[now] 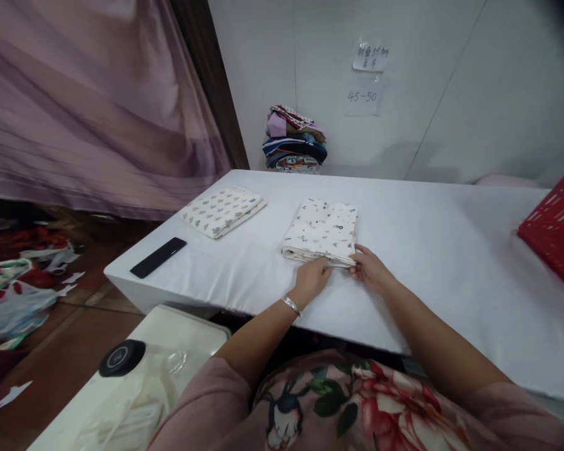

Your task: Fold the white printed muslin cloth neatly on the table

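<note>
A folded white cloth with small dark and grey prints lies flat near the middle of the white-covered table. My left hand, a silver bracelet at its wrist, grips the near edge of this cloth with closed fingers. At the near right corner, my right hand pinches the layered edge between thumb and fingers. Some of the fingertips are hidden under the cloth. To the left lies a second folded cloth, white with a grey-green cactus-like pattern, touched by neither hand.
A black phone-like slab lies at the table's left edge. At the right stands a red plastic basket. Folded textiles are piled behind the table. A white side surface at lower left holds a round black object.
</note>
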Available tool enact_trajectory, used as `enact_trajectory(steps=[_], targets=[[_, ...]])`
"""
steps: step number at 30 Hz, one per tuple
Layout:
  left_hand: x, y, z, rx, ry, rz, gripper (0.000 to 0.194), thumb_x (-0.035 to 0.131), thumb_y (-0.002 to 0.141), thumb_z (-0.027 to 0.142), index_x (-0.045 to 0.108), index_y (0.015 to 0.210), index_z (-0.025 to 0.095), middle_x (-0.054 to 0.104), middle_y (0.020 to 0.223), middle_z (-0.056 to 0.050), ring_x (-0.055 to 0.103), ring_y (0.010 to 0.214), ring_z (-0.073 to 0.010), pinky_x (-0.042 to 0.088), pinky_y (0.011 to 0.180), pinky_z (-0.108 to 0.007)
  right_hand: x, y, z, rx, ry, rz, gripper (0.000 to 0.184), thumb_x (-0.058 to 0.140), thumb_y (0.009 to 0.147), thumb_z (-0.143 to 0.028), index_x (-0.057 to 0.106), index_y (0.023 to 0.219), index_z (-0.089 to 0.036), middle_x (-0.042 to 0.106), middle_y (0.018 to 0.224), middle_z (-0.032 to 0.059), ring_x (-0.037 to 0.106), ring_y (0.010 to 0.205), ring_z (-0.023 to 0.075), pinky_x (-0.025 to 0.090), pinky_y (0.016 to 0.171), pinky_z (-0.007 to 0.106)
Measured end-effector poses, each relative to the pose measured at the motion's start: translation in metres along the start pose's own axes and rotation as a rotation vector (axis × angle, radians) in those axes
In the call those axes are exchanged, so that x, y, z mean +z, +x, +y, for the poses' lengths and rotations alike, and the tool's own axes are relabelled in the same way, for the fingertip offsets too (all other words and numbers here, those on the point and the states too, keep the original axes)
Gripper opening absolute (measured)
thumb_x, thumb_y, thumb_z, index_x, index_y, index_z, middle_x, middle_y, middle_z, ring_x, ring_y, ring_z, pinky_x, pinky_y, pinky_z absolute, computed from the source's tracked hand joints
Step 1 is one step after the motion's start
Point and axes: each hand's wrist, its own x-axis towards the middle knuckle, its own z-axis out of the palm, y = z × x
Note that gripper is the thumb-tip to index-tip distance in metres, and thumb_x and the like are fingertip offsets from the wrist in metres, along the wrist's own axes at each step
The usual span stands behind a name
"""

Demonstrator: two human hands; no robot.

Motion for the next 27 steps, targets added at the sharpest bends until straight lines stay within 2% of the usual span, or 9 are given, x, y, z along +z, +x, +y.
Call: enact_trajectory(steps=[3, 5, 10, 13, 15, 20, 22, 24, 27], targets=[[0.002, 0.002, 0.002, -0.017, -0.011, 0.013, 0.029, 0.05, 0.088, 0.034, 0.059, 0.113, 0.025, 0.071, 0.088, -0.001, 0.064, 0.08, -0.0188, 0.045, 0.069, -0.027, 0.001, -0.001, -0.001, -0.006, 0.004, -0.006, 0.06, 0.06, 0.072, -0.015, 0.043, 0.129, -0.019, 0.059, 0.066, -0.0007, 0.049, 0.044, 0.0086, 0.04, 0.036, 0.017], [0.004, 0.005, 0.001, -0.021, 0.004, 0.003, 0.028, 0.049, 0.088, 0.036, 0.061, 0.11, 0.024, 0.071, 0.087, -0.002, 0.064, 0.08, -0.0194, 0.045, 0.069, -0.027, 0.0, -0.002, -0.001, -0.004, 0.004, -0.006, 0.059, 0.06, 0.073, -0.014, 0.043, 0.129, -0.019, 0.06, 0.067, -0.0004, 0.049, 0.044, 0.0085, 0.041, 0.036, 0.017], [0.0, 0.012, -0.01, 0.167, 0.044, -0.102, 0.026, 0.045, 0.09, 0.031, 0.066, 0.107, 0.027, 0.071, 0.1, -0.002, 0.064, 0.09, -0.0205, 0.046, 0.076, -0.029, -0.002, -0.001, 0.004, -0.005, 0.003, 0.016, 0.063, 0.059, 0.072, -0.013, 0.04, 0.132, -0.019, 0.059, 0.064, -0.0008, 0.049, 0.044, 0.0092, 0.04, 0.035, 0.018], [-0.005, 0.013, -0.017, 0.257, 0.111, -0.108, 0.029, 0.045, 0.09, 0.029, 0.065, 0.111, 0.028, 0.068, 0.11, -0.004, 0.061, 0.102, -0.0229, 0.045, 0.087, -0.034, -0.002, -0.001, 0.006, -0.009, -0.008, 0.033, 0.065, 0.059, 0.072, -0.013, 0.038, 0.134, -0.019, 0.058, 0.063, -0.0015, 0.049, 0.044, 0.0096, 0.04, 0.035, 0.018], [-0.008, 0.011, -0.019, 0.267, 0.135, -0.107, 0.031, 0.046, 0.09, 0.029, 0.063, 0.116, 0.028, 0.067, 0.114, -0.004, 0.059, 0.107, -0.0237, 0.043, 0.091, -0.035, -0.003, -0.002, 0.007, -0.01, -0.012, 0.039, 0.066, 0.059, 0.073, -0.013, 0.037, 0.135, -0.019, 0.058, 0.061, -0.0018, 0.049, 0.044, 0.0099, 0.04, 0.035, 0.018], [-0.016, -0.002, -0.034, 0.118, 0.096, -0.076, 0.032, 0.045, 0.091, 0.034, 0.062, 0.117, 0.028, 0.069, 0.108, -0.002, 0.063, 0.098, -0.0206, 0.046, 0.085, -0.031, -0.005, -0.005, 0.009, -0.005, -0.025, 0.031, 0.062, 0.058, 0.076, -0.015, 0.038, 0.134, -0.02, 0.057, 0.059, -0.0017, 0.049, 0.044, 0.0106, 0.041, 0.037, 0.018], [-0.023, -0.009, -0.044, 0.049, 0.049, -0.003, 0.028, 0.044, 0.091, 0.035, 0.065, 0.108, 0.028, 0.07, 0.105, 0.0, 0.063, 0.097, -0.0185, 0.046, 0.084, -0.029, -0.006, -0.004, 0.01, -0.002, -0.032, 0.03, 0.06, 0.057, 0.077, -0.015, 0.038, 0.134, -0.02, 0.057, 0.059, -0.0013, 0.049, 0.044, 0.0107, 0.042, 0.037, 0.019], [-0.031, -0.013, -0.054, -0.076, 0.004, 0.096, 0.025, 0.044, 0.091, 0.034, 0.066, 0.099, 0.027, 0.07, 0.097, 0.001, 0.063, 0.092, -0.0165, 0.045, 0.081, -0.026, -0.007, -0.003, 0.011, 0.0, -0.038, 0.026, 0.059, 0.057, 0.077, -0.015, 0.039, 0.133, -0.02, 0.057, 0.059, -0.001, 0.049, 0.044, 0.0109, 0.042, 0.038, 0.019], [-0.042, -0.012, -0.068, -0.306, -0.026, 0.256, 0.022, 0.051, 0.086, 0.037, 0.062, 0.1, 0.024, 0.068, 0.094, -0.001, 0.062, 0.086, -0.0169, 0.045, 0.077, -0.027, -0.007, -0.002, 0.012, -0.003, -0.044, 0.024, 0.059, 0.058, 0.077, -0.016, 0.039, 0.133, -0.02, 0.057, 0.06, -0.0006, 0.05, 0.045, 0.0111, 0.042, 0.038, 0.019]])
